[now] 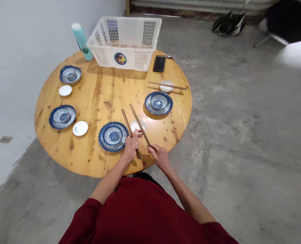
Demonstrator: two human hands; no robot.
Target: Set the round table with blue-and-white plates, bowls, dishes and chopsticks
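Note:
My left hand (132, 146) is closed round a bundle of brown chopsticks (126, 122), whose ends stick out above and below it. In my right hand (159, 156) are more chopsticks (139, 122), gripped near the lower end and slanting up to the left. Partly hidden behind the left hand and the sticks lies a small white dish (136, 125). Just left of that hand, a blue-patterned plate (101, 142) carries a bowl (114, 136). Farther right stands another blue plate with a bowl (158, 102) on it.
A pair of chopsticks (177, 87) rests across a white dish (166, 84). On the left are two more plate-and-bowl sets and white dishes (80, 128). At the back of the round table (89, 162) stand a white basket (122, 51), a turquoise bottle (82, 42) and a blurred dark object (159, 63).

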